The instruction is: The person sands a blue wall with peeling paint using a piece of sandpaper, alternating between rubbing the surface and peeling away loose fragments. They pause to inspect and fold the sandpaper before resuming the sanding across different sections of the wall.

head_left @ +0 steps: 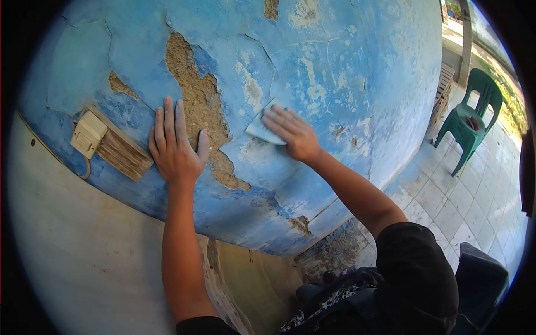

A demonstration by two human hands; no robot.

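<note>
My left hand (177,148) lies flat against the blue wall (324,106), fingers stretched, its fingertips whitened with dust. It rests beside a long patch of bare, crumbly plaster (202,106) where the paint has come away; the thumb reaches over that patch. To the right, my right hand (293,133) presses a pale, dusty sheet of sandpaper (262,128) against the painted surface. The fingers cover part of the sheet, and its left corner and lower edge stick out. Around it the paint is cracked, scuffed and whitish.
A cream light switch (88,134) on a wooden board (123,151) is fixed to the wall at left, with a cable below. A green plastic chair (472,120) stands on the tiled floor (441,190) at right. Debris (332,248) lies at the wall's foot.
</note>
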